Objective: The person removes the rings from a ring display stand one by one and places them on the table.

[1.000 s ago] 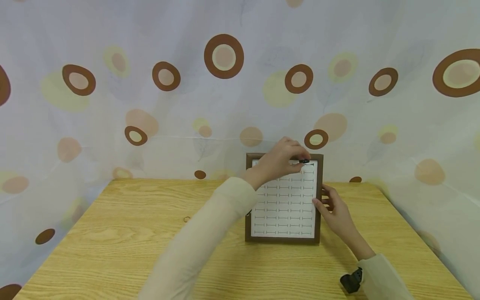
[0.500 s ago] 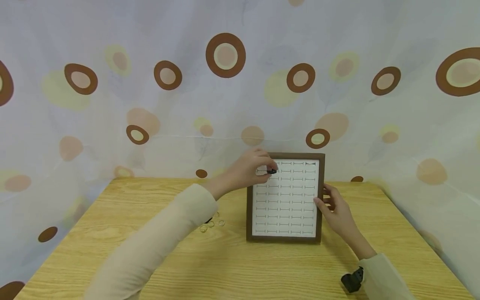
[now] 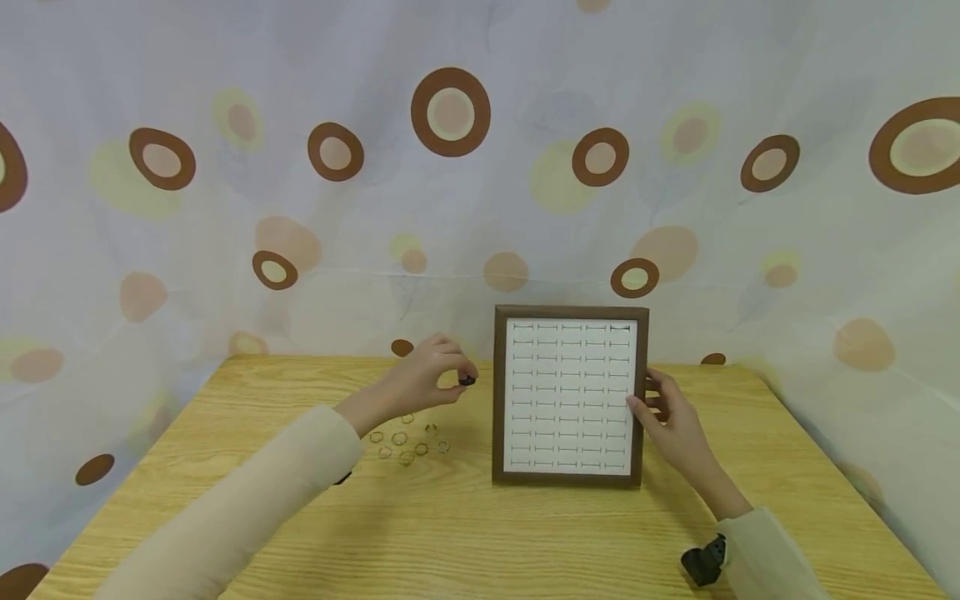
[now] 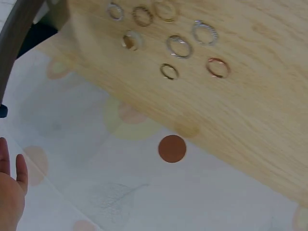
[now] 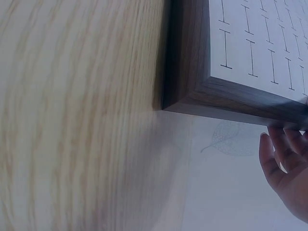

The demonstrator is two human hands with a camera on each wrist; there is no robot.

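Note:
My left hand (image 3: 427, 375) pinches a small black object (image 3: 468, 381) between thumb and fingers, left of an upright ring display (image 3: 498, 400). Its exact kind is too small to tell. The display has a brown wooden frame around a white pad with rows of short slits; the top right slit looks darker and wider. At the display's right edge my right hand (image 3: 675, 425) grips the frame, thumb on the front and fingers behind. Several loose rings (image 4: 179, 47), silver, gold and copper-coloured, lie on the table below my left hand.
The wooden table (image 3: 465, 542) ends at a hanging cloth (image 3: 450, 208) with printed circles, close behind the display. A black wrist camera (image 3: 703, 563) sits at the right sleeve.
My left hand has moved left and down from the display's top right corner, carrying the small black object, uncovering the pad and the rings. My right hand stays on the frame.

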